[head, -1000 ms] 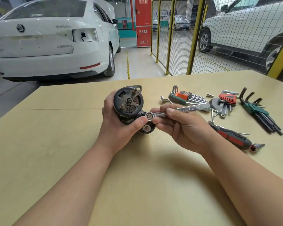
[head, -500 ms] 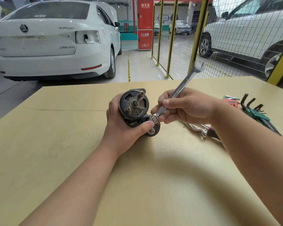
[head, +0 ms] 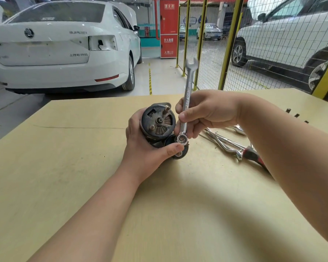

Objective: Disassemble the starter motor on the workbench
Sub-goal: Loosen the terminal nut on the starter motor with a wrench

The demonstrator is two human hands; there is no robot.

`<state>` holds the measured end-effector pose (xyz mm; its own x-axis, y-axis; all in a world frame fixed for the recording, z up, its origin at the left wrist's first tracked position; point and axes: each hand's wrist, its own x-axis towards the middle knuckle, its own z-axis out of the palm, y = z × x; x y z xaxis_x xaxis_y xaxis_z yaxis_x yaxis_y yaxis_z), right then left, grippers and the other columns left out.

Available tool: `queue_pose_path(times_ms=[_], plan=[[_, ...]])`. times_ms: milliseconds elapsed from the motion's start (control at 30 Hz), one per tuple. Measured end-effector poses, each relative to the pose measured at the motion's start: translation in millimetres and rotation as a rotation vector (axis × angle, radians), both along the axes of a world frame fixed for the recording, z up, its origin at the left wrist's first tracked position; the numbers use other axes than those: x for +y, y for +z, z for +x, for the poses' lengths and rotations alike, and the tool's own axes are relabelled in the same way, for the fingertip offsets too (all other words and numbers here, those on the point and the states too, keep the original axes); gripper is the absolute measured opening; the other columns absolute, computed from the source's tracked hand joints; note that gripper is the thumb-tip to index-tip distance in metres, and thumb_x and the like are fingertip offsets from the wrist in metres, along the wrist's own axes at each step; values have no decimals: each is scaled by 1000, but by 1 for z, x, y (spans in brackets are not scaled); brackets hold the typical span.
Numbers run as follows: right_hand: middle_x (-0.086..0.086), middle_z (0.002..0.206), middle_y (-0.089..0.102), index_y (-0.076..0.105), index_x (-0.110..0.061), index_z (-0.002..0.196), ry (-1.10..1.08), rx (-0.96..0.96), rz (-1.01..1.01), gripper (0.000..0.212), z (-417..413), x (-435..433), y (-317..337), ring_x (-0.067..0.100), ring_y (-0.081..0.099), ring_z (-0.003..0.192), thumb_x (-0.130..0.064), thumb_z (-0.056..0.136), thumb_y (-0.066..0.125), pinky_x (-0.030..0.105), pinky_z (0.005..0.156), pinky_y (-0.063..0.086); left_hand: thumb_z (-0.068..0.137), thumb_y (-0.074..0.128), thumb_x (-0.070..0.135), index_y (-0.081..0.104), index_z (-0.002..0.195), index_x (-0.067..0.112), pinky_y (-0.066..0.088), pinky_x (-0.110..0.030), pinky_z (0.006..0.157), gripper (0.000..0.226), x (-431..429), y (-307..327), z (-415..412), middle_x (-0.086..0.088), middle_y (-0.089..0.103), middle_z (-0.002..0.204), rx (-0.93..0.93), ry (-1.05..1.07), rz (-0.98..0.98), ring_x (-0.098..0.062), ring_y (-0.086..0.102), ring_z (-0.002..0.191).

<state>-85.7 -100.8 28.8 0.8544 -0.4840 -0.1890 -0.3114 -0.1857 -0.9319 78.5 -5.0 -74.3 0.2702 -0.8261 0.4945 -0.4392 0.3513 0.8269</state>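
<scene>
The dark, grimy starter motor (head: pixel 157 122) is held just above the workbench (head: pixel 64 167), its round end cover facing me. My left hand (head: pixel 148 148) wraps it from the left and below, thumb across the smaller black solenoid end (head: pixel 171 143). My right hand (head: pixel 206 112) grips a silver combination wrench (head: pixel 187 99) by its shaft. The wrench stands almost upright, ring end seated on a nut on the solenoid end, open jaw pointing up and away.
Loose silver wrenches (head: pixel 223 142) and a red-and-black handled tool (head: pixel 254 157) lie on the bench right of the motor, partly behind my right forearm. Dark hex key tips (head: pixel 295 115) show further right. A yellow mesh fence (head: pixel 229 44) and parked cars stand beyond the bench.
The wrench has swung counter-clockwise about the nut, from pointing right along the bench to nearly upright. My right hand moved up with it. My left hand kept holding the motor.
</scene>
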Motion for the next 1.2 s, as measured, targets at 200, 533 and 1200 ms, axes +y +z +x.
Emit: queue_pose_path(times_ms=[200,533,1200], plan=[[11,81,71,52,-9,88,-86,-51,-150,5,-2,10,-6,19,65,61,-9,93,53,28,55,54,40,84,50,26,108,67,42,-42,105,91,-1,0,-1,7,45,134,0,23,2,-21,43,130],[9,68,68,46,-12,96,-477,-387,-25,6,-1,48,-37,18,58,45,-11,100,41,28,44,49,46,81,50,28,115,56,42,-45,104,88,-1,-3,-2,5,45,134,0,33,-25,-23,43,130],[16,55,67,52,-3,90,-613,-59,-376,27,21,59,-9,26,64,43,-22,99,35,30,44,55,43,82,51,27,112,60,42,-42,104,88,1,-1,-3,10,43,133,0,43,4,-17,42,130]])
